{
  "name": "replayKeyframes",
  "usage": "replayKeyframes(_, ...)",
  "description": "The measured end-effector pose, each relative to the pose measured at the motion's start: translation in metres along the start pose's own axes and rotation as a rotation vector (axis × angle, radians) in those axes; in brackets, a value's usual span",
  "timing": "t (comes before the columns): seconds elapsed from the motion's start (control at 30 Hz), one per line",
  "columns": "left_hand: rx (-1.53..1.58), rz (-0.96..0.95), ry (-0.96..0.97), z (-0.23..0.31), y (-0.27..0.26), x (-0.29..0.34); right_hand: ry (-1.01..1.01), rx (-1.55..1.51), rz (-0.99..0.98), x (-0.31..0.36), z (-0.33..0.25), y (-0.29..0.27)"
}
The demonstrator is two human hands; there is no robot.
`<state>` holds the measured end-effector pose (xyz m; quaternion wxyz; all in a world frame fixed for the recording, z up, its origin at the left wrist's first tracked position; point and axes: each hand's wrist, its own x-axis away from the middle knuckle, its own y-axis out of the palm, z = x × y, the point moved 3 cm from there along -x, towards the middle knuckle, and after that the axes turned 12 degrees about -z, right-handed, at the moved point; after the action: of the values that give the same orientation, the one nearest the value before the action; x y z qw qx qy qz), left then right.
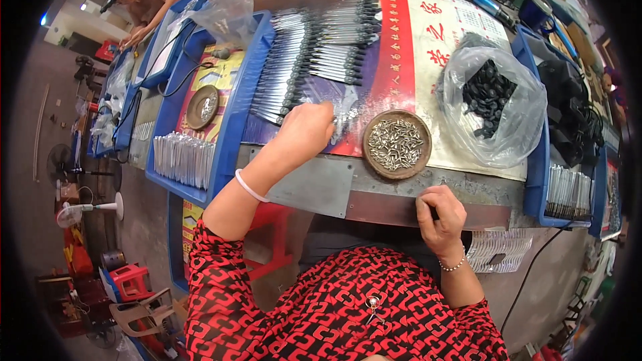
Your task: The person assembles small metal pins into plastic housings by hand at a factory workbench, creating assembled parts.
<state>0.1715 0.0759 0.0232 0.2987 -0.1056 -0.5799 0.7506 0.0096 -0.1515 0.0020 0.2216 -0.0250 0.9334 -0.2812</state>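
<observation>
My left hand (304,130) is closed over the near end of the bench, beside rows of slim silver rods with dark ends (287,60). Whatever its fingers grip is hidden from this view. My right hand (441,219) is curled closed at the bench's front edge. A small dark spot shows between its thumb and fingers, too little to name. Between the two hands stands a round brown bowl (367,150) filled with small silver metal pins (396,142). Beyond my right hand lies a clear plastic bag (525,124) of small black parts (488,97).
A blue tray (235,117) on the left holds upright silver rods (184,160) and a small bowl (202,108). Another blue tray (539,190) on the right holds rods and black parts. A person (144,0) works at the far left. A red stool (277,234) stands under the bench.
</observation>
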Motion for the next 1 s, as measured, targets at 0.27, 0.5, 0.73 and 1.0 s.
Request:
replayKeyframes(0.27, 0.206, -0.033, -0.164, -0.009, 0.003, -0.008, -0.019, -0.024, -0.021, -0.003, 0.005, -0.003)
replayKeyframes(0.5, 0.520, 0.070, -0.334, -0.013, 0.001, 0.007, -0.023, -0.043, -0.024, -0.002, 0.005, -0.002)
replayKeyframes(0.73, 0.418, 0.483, -0.135, 0.008, -0.022, 0.027, 0.038, -0.091, -0.028, 0.006, 0.001, -0.009)
replayKeyframes(1.0, 1.047, 0.529, -0.018, 0.040, -0.018, 0.090, 0.164, 0.054, 0.131, 0.018, -0.009, -0.093)
